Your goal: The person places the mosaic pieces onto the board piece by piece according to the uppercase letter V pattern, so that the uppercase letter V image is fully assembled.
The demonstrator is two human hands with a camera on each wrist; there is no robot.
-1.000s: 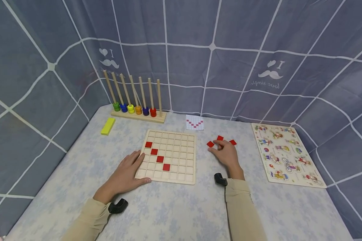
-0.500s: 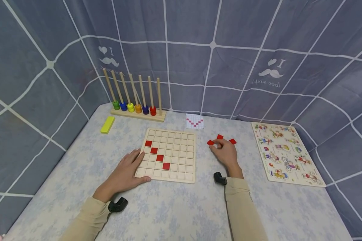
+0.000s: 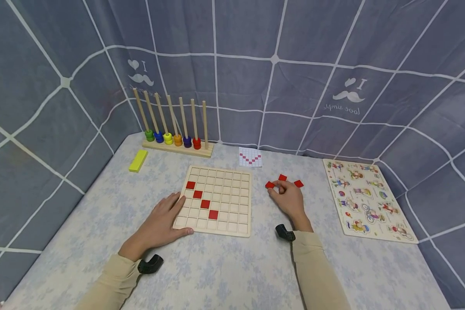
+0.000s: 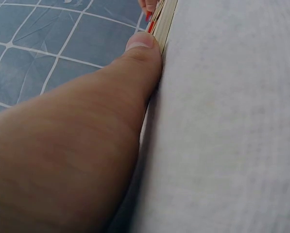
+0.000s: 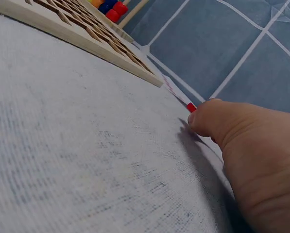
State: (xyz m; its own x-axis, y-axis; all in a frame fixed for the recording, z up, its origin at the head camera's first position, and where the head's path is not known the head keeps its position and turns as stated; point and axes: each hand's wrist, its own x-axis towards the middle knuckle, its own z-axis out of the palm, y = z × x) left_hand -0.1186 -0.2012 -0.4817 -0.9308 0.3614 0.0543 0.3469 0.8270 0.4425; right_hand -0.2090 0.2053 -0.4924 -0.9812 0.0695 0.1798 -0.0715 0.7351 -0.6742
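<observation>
A wooden grid board (image 3: 232,193) lies mid-table in the head view, with several red square tiles (image 3: 205,204) set in a diagonal on its left part. My left hand (image 3: 160,224) rests at the board's lower left corner, fingers along the left edge and thumb on the near edge; the thumb (image 4: 140,53) touches the board's side in the left wrist view. Right of the board, my right hand (image 3: 290,200) pinches a red square tile (image 3: 269,185) between thumb and forefinger. That tile also shows beyond the thumb (image 5: 208,119) in the right wrist view. Two more red tiles (image 3: 282,177) lie just beyond this hand.
Behind the board lies a small pattern card (image 3: 250,157) with a red V. A peg stand (image 3: 178,148) with coloured beads and a yellow block (image 3: 138,161) are at the back left. A picture puzzle board (image 3: 366,200) lies right. Grey curtain (image 3: 240,77) encloses the table.
The right thumb and forefinger have closed on the nearest red tile, which has tilted slightly. My left hand and the board have stayed in place.
</observation>
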